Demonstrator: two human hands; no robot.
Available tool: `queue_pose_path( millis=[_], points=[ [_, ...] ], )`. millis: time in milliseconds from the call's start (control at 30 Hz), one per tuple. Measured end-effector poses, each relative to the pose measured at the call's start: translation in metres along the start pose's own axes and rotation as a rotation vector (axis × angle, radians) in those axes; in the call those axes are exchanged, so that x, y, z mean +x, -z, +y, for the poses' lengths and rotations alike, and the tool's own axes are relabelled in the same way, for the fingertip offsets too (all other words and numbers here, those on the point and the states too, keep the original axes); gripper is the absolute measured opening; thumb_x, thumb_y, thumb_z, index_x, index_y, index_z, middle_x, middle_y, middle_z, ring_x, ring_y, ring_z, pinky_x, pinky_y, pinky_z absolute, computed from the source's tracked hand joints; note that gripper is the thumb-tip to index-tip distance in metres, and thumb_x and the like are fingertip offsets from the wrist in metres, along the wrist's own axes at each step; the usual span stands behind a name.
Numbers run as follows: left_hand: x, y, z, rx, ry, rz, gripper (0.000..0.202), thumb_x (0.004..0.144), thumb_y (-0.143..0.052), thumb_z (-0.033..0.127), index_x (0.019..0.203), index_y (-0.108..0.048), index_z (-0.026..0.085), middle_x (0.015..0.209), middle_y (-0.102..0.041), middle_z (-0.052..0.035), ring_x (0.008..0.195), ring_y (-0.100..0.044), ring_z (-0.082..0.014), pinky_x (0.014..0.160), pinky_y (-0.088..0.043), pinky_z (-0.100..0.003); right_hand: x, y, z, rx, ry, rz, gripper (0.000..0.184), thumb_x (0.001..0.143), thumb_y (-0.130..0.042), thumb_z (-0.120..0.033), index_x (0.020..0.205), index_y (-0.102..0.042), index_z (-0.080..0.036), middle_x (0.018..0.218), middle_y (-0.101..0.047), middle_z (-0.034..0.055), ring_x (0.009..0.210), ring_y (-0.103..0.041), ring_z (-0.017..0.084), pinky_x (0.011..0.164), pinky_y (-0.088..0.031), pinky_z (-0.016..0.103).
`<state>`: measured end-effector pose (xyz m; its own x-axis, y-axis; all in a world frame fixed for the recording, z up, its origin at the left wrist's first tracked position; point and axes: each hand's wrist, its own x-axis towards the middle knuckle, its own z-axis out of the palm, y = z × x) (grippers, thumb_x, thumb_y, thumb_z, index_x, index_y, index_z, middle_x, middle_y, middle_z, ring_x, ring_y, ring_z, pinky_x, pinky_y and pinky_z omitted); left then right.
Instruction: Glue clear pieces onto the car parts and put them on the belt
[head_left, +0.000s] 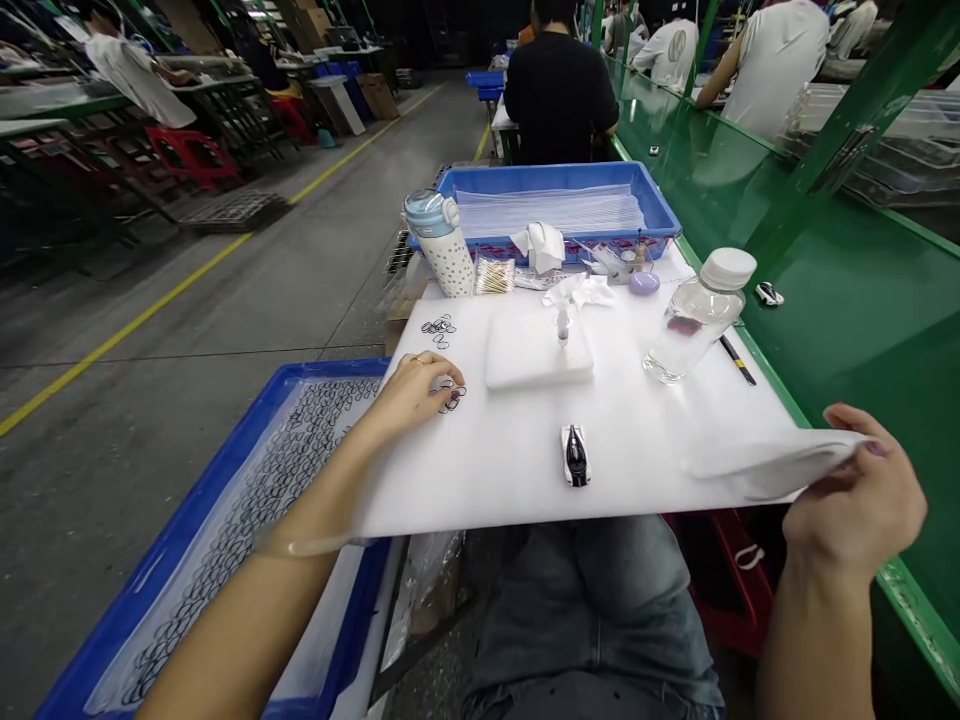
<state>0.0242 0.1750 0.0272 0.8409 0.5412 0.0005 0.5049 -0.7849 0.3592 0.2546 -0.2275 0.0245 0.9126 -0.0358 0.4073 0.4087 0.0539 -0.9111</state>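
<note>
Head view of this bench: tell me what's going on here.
A seated person works at a white foam board. The left hand rests its fingertips on a few small black rings near the board's left edge, beside a blue tray holding many more. The right hand pinches a thin white sheet at the board's right corner. A small car-shaped part lies untouched between the hands, with a clear bottle and white pad behind it.
</note>
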Motion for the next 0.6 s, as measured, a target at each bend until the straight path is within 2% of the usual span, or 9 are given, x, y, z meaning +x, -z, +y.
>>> queue_pose_path(
  millis=[33,100,200,300,367,500,600],
  points=[
    [0.002,0.001,0.001,-0.002,-0.008,-0.014,0.025,0.076,-0.056,0.035,0.089,-0.072,0.022,0.109,-0.066,-0.0103,0.110,-0.055,-0.0326,0.098,-0.041,-0.046,-0.002,-0.003,-0.007,0.087,-0.039,0.085,0.019,0.081,-0.058,-0.034,0.064,-0.054,-0.025,0.069,-0.057,0.0078,0.065,-0.053,0.021,0.055,-0.035,0.039],
    [0.003,0.004,0.004,-0.007,-0.024,-0.036,0.023,0.075,-0.056,0.038,0.085,-0.070,0.022,0.106,-0.066,-0.0093,0.107,-0.055,-0.0312,0.098,-0.041,-0.045,-0.014,-0.011,-0.022,0.251,-0.164,0.139,0.023,0.079,-0.061,-0.030,0.060,-0.049,-0.025,0.052,-0.046,0.0014,0.048,-0.043,0.016,0.046,-0.032,0.036],
    [-0.003,0.005,0.012,-0.036,-0.041,-0.045,0.022,0.076,-0.055,0.039,0.081,-0.066,0.021,0.098,-0.069,-0.0074,0.096,-0.060,-0.0277,0.089,-0.044,-0.038,-0.046,-0.026,-0.038,0.291,-0.272,0.020,0.029,0.086,-0.060,-0.029,0.061,-0.046,-0.023,0.046,-0.034,-0.0057,0.040,-0.028,0.010,0.039,-0.024,0.027],
    [-0.017,0.004,0.021,-0.077,-0.054,-0.043,0.022,0.079,-0.054,0.040,0.080,-0.067,0.023,0.088,-0.073,-0.0050,0.084,-0.064,-0.0253,0.078,-0.045,-0.033,-0.079,-0.032,-0.036,0.270,-0.347,-0.228,0.035,0.092,-0.059,-0.035,0.062,-0.048,-0.021,0.047,-0.037,-0.0057,0.041,-0.032,0.009,0.041,-0.025,0.025],
    [-0.025,0.003,0.026,-0.065,-0.071,-0.035,0.026,0.081,-0.054,0.044,0.081,-0.071,0.024,0.089,-0.076,-0.0050,0.083,-0.066,-0.0262,0.077,-0.045,-0.034,-0.095,-0.031,-0.030,0.234,-0.391,-0.361,0.038,0.095,-0.056,-0.039,0.063,-0.049,-0.020,0.048,-0.039,-0.0048,0.043,-0.034,0.009,0.042,-0.025,0.024],
    [-0.032,0.001,0.032,0.045,-0.038,0.004,0.031,0.084,-0.053,0.045,0.086,-0.076,0.024,0.096,-0.077,-0.0077,0.087,-0.068,-0.0306,0.079,-0.046,-0.040,-0.109,-0.027,-0.022,0.190,-0.441,-0.522,0.040,0.097,-0.053,-0.044,0.065,-0.050,-0.020,0.052,-0.042,-0.0037,0.046,-0.035,0.009,0.043,-0.027,0.023],
    [-0.030,-0.001,0.032,0.096,-0.012,0.002,0.030,0.083,-0.055,0.042,0.089,-0.078,0.023,0.097,-0.077,-0.0093,0.084,-0.068,-0.0317,0.078,-0.048,-0.042,-0.113,-0.027,-0.024,0.178,-0.481,-0.579,0.040,0.096,-0.053,-0.045,0.066,-0.050,-0.020,0.054,-0.042,-0.0038,0.047,-0.037,0.009,0.043,-0.030,0.022]
  ],
)
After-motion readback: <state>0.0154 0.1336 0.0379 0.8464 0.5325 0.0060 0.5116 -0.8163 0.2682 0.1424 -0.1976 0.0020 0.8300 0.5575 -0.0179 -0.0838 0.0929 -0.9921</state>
